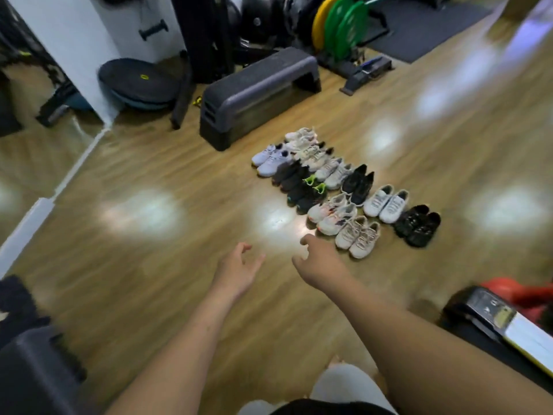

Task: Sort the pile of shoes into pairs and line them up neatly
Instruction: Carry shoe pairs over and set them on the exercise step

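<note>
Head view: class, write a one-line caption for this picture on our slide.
Paired shoes lined up in rows on a wooden floor, the left hand and right hand empty nearby.

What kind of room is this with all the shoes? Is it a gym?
Most likely a gym or workout room: yellow and green weight plates stand at the back, a grey aerobic step sits just beyond the shoes, and a round balance trainer lies left of it.
</note>
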Tool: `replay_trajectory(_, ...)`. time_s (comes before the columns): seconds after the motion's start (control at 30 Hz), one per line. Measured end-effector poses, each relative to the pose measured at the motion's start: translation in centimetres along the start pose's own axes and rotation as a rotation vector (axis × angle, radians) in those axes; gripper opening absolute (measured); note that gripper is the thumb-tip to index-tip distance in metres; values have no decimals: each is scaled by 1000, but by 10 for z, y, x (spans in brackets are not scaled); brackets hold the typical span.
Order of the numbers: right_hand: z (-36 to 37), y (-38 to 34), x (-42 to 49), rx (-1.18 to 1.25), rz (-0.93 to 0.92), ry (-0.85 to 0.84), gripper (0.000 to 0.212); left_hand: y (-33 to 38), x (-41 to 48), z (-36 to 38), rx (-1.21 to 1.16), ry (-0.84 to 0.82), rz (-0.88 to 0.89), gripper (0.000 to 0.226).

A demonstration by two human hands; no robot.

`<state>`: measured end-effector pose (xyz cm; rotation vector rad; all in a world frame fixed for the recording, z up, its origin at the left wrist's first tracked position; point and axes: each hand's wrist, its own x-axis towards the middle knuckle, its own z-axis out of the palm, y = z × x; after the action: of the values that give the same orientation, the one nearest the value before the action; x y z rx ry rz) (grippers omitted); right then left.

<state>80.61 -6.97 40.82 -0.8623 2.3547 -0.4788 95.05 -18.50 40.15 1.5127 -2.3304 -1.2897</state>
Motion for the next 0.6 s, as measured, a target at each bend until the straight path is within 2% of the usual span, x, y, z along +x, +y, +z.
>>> replay_trajectory(0.23, -101, 134, 47, 144, 162, 130, 47, 138, 40, 128, 78, -125, 136, 44)
replay_trajectory(0.47, -162, 217, 93, 236, 339, 237, 45, 224, 104, 200, 174, -229, 228, 39)
replay_trajectory(0.6, -201, 259, 115, 284, 478, 322, 39, 276, 148, 256, 218, -387, 290, 39)
